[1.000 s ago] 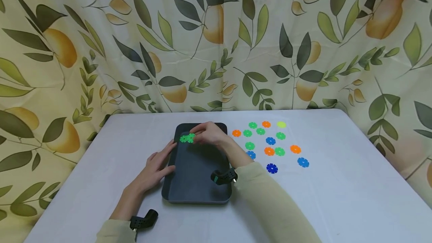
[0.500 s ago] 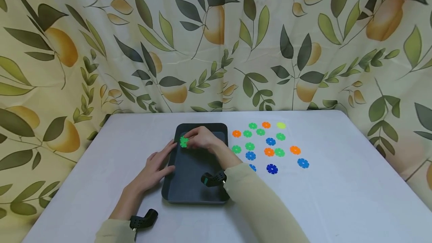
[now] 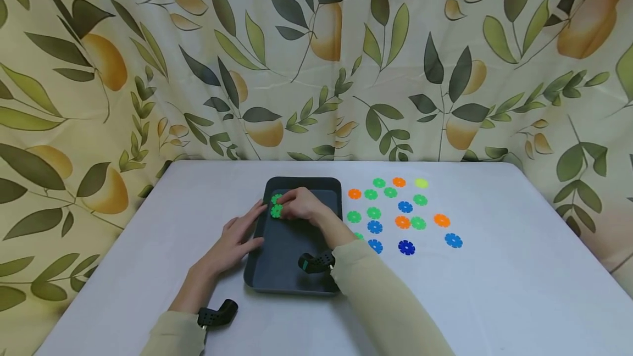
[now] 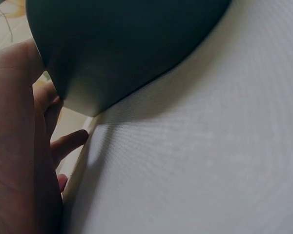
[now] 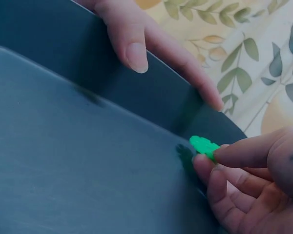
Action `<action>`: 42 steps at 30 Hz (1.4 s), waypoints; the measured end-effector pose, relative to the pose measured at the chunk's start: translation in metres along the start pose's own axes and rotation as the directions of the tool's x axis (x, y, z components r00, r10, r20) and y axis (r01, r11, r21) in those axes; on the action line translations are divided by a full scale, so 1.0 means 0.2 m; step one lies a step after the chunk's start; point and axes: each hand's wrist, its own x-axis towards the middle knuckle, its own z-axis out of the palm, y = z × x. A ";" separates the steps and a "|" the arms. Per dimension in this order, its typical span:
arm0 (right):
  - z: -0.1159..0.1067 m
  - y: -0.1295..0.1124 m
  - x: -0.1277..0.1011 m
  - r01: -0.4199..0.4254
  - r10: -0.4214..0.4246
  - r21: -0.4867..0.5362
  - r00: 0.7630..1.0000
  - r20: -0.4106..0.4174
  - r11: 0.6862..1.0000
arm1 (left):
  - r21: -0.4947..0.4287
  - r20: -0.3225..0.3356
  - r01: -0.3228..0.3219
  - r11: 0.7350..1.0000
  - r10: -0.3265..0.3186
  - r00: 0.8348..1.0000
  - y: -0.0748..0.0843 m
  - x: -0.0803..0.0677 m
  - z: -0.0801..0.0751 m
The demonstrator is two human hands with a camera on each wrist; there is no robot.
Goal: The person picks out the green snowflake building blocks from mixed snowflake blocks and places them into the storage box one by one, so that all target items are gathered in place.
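Observation:
My right hand [image 3: 303, 204] reaches over the far left part of a dark grey tray [image 3: 292, 257]. Thumb and index finger pinch a notched green plastic disc [image 5: 203, 146], seen nearly edge-on in the right wrist view, low over the tray floor. In the head view this green disc [image 3: 276, 211] shows just in front of another green disc [image 3: 276, 199] lying near the tray's far left corner. Along the tray's left wall rests my left hand [image 3: 233, 243], its fingers extended and the thumb at the rim. The left wrist view shows the tray's outer side [image 4: 122, 48] beside that hand.
Several loose discs lie on the white-covered table [image 3: 494, 301] right of the tray, among them an orange disc [image 3: 442, 220], a dark blue disc [image 3: 406, 247] and a yellow disc [image 3: 421, 183]. A leaf-and-fruit patterned curtain [image 3: 316, 98] hangs behind the table.
My right hand has moved left and slightly nearer, bringing its green disc from the right side of the other one to its near side. The left hand stays at the tray. The head view has shifted slightly.

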 end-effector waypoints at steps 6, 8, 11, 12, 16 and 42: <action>0.00 -0.01 0.00 -0.004 0.004 0.003 1.000 0.007 1.000 | -0.003 -0.002 -0.001 1.000 0.001 1.000 0.00 0.01 0.00; 0.01 -0.01 0.00 -0.002 0.002 -0.008 1.000 0.007 1.000 | -0.004 0.001 0.000 1.000 0.000 1.000 0.00 0.01 0.01; 0.01 -0.01 0.00 0.002 -0.002 -0.022 1.000 0.006 1.000 | -0.008 0.006 0.001 1.000 -0.001 1.000 0.00 0.01 0.01; 0.01 0.00 0.00 0.004 -0.004 -0.022 1.000 0.005 1.000 | -0.008 0.007 0.001 1.000 -0.001 1.000 0.00 0.01 0.01; 0.01 0.00 0.00 0.013 -0.013 -0.011 1.000 0.001 1.000 | -0.007 0.005 0.002 1.000 -0.002 1.000 0.01 0.01 0.01; -0.04 0.01 -0.01 0.004 0.000 0.077 0.999 -0.044 0.997 | -0.027 -0.002 -0.012 1.000 0.012 1.000 0.01 0.00 -0.01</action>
